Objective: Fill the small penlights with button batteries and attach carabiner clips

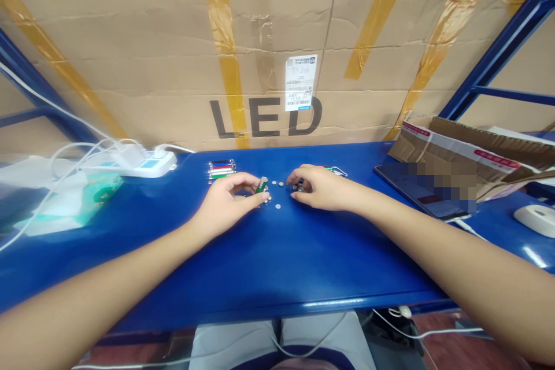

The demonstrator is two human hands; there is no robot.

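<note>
Several small metal parts on a blue worktop [277, 266], before a large taped carton [173, 63] marked LED, listed from left to right. At far left, a green-and-white plastic packet [97, 202]; beside it, a white power strip [151, 165] with plugs and cables. Next, a row of slim coloured metal tubes [222, 169], side by side just behind the left hand [229, 196]. Left fingers pinched around a short green cylinder [261, 186] with a silvery end. Between the hands, loose silvery discs [278, 206], probably button cells, some partly hidden by the left fingertips. At right of centre, the right hand [318, 188], fingers curled around small shiny pieces [298, 187]; grip or mere contact, impossible to tell. Just behind, a metal clip [338, 171], partly hidden. Farther right, a smartphone [416, 192] against an open cardboard box [459, 147]; then a white rounded device [535, 219], possibly a computer mouse. Step in hand, as judged: fine handling of loose pieces beside the steadied cylinder. Probable demands of the next move: a steady left hold, a delicate right-hand pinch.
</note>
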